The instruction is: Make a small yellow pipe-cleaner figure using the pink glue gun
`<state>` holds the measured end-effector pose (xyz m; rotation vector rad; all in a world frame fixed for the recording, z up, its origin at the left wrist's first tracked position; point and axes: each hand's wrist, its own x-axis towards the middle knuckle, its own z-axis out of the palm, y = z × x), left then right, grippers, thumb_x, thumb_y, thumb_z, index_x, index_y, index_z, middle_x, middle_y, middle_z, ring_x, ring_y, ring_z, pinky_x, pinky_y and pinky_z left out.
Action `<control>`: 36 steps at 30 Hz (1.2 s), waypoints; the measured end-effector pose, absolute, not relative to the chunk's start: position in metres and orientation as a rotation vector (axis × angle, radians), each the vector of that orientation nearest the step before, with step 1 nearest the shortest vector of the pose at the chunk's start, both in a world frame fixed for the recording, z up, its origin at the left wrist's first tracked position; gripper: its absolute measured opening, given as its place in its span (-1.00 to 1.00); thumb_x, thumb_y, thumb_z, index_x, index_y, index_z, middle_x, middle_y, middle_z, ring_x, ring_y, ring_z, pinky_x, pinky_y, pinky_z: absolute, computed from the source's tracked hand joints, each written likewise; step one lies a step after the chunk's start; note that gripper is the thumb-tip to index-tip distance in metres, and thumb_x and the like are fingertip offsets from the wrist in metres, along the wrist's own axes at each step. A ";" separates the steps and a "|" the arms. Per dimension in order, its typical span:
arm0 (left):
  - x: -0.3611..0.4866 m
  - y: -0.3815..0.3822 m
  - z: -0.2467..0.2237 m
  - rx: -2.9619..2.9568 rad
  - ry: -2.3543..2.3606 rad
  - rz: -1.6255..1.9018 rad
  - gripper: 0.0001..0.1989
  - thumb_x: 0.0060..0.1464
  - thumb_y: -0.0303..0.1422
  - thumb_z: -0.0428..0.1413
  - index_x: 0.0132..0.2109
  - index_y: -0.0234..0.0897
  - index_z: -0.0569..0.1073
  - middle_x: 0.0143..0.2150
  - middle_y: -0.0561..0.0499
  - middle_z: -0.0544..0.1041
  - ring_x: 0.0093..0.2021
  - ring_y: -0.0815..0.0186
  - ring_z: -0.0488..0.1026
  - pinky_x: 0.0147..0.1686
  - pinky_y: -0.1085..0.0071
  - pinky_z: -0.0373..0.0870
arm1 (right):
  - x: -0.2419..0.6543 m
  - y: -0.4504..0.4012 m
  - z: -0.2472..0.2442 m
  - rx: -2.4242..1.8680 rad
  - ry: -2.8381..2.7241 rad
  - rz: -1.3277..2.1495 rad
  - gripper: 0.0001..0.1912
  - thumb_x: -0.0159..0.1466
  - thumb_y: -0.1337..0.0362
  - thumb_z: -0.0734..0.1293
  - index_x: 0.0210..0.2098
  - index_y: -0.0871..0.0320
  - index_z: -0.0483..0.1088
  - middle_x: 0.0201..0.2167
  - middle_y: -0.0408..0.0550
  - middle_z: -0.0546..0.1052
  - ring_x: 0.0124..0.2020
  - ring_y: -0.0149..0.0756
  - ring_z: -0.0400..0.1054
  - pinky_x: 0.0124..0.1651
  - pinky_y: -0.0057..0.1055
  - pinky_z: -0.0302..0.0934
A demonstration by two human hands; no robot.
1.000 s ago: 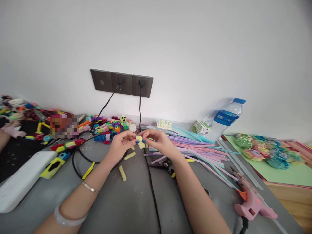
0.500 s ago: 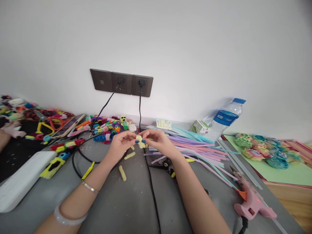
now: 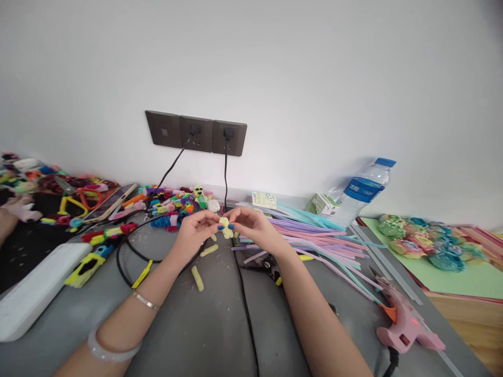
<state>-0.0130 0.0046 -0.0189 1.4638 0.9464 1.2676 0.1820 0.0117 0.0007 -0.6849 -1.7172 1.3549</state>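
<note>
Two hands meet over the gray worktop (image 3: 188,335), a small pale-yellow fuzzy piece (image 3: 226,231) pinched between them. The left hand (image 3: 193,234) grips it from the left and the right hand (image 3: 255,229) from the right, the blue-nailed thumbs facing each other across it; the fingers behind are partly hidden. The piece stands roughly upright, its longer axis tilted slightly, far end to the left, and neither hand is clearly nearer to it. Loose yellow strips lie closer to the left hand: one strip (image 3: 209,250) slants left to right just on the near side of the fingers, while another strip (image 3: 197,278), nearer the camera, points roughly near to far. A black cable (image 3: 244,298) runs to the right of both. Beyond the right hand, a spread of pastel stems (image 3: 326,238) stretches right.
</note>
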 end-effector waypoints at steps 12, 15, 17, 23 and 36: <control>-0.013 0.005 -0.020 1.475 0.943 1.249 -0.74 -0.07 -0.19 0.31 -0.32 -0.30 0.56 -0.42 0.00 0.55 -0.43 0.35 0.46 -0.43 0.47 0.41 | 0.183 0.012 -0.001 -0.665 -1.677 1.438 -0.77 0.25 0.12 0.41 -0.30 0.16 0.38 -0.25 -0.02 0.49 -0.25 -0.31 0.37 -0.19 -0.35 0.26; -0.013 0.004 -0.019 1.470 0.941 1.240 -0.75 -0.06 -0.20 0.30 -0.31 -0.30 0.56 -0.42 0.00 0.55 -0.43 0.35 0.46 -0.43 0.47 0.41 | 0.183 0.012 0.000 -0.681 -1.674 1.443 -0.76 0.24 0.12 0.42 -0.32 0.16 0.38 -0.26 -0.02 0.50 -0.27 -0.32 0.37 -0.21 -0.36 0.25; -0.013 0.004 -0.018 1.473 0.951 1.236 -0.75 -0.06 -0.20 0.30 -0.31 -0.30 0.57 -0.43 0.00 0.55 -0.43 0.34 0.46 -0.43 0.47 0.41 | 0.183 0.012 0.001 -0.687 -1.675 1.438 -0.76 0.23 0.12 0.42 -0.32 0.16 0.38 -0.26 -0.02 0.50 -0.26 -0.31 0.38 -0.21 -0.36 0.26; -0.013 0.004 -0.018 1.481 0.958 1.234 -0.74 -0.07 -0.18 0.30 -0.32 -0.29 0.57 -0.44 0.00 0.56 -0.45 0.34 0.46 -0.44 0.46 0.42 | 0.183 0.012 0.000 -0.690 -1.679 1.431 -0.74 0.22 0.10 0.43 -0.32 0.15 0.38 -0.25 -0.01 0.52 -0.25 -0.30 0.39 -0.18 -0.34 0.28; -0.014 0.004 -0.020 1.484 0.927 1.220 -0.79 -0.02 -0.23 0.28 -0.29 -0.28 0.58 -0.40 0.01 0.56 -0.42 0.36 0.46 -0.40 0.47 0.41 | 0.183 0.013 0.000 -0.703 -1.676 1.435 -0.77 0.22 0.14 0.43 -0.32 0.16 0.39 -0.29 -0.05 0.49 -0.28 -0.32 0.37 -0.21 -0.36 0.24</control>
